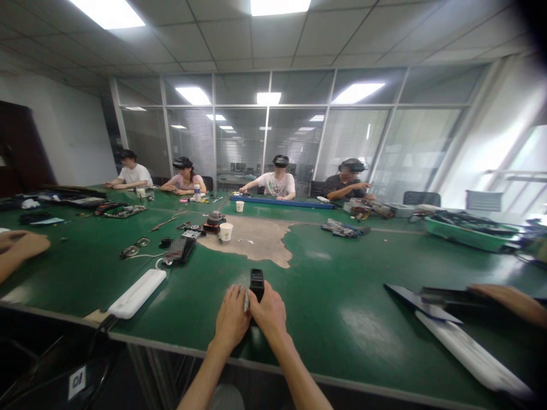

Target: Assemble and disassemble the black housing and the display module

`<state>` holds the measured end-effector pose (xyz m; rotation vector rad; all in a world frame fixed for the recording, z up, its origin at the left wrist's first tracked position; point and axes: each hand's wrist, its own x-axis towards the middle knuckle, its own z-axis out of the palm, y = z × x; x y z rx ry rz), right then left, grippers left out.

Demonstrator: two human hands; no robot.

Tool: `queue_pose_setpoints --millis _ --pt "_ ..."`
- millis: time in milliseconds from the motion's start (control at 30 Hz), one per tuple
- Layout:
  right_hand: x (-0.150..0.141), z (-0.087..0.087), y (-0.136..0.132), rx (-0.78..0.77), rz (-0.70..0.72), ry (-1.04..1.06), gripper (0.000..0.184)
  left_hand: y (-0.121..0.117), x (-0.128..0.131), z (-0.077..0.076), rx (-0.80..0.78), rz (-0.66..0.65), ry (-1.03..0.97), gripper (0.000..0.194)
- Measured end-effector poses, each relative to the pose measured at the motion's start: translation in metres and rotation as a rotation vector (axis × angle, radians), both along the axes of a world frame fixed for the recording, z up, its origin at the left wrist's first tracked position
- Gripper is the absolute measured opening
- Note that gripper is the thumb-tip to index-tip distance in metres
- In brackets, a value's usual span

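A small black box-like device point(257, 278) stands upright at the near middle of the green table, its top end showing a recessed face. My right hand point(270, 310) is closed around its right side and lower part. Beside it, on the left, my left hand point(231, 318) has its fingers curled together. A pale sliver of something point(247, 300) shows at the left hand's inner edge, too small to name. The two hands nearly meet at the thumbs, which hides the lower part of the black device.
A white power strip point(137, 293), glasses point(134, 248) and paper cups point(226, 232) lie left and ahead. Gloves point(344, 228) and a green basket point(468, 232) are on the right. Co-workers' hands point(23, 246) show at both sides; several people sit across the table point(325, 319).
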<state>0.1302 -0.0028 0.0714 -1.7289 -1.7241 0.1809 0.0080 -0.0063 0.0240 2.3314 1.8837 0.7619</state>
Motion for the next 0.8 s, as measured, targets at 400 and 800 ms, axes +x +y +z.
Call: queue_pose_setpoints --millis 400,800 --pt "0.004 -0.021 -0.007 0.021 0.01 -0.011 0.036 0.0 0.0 -0.002 -0.013 0.016 0.025 0.061" --pt "0.021 -0.071 -0.004 0.222 0.06 0.042 0.066 -0.004 0.0 0.006 -0.083 -0.02 0.007 0.076"
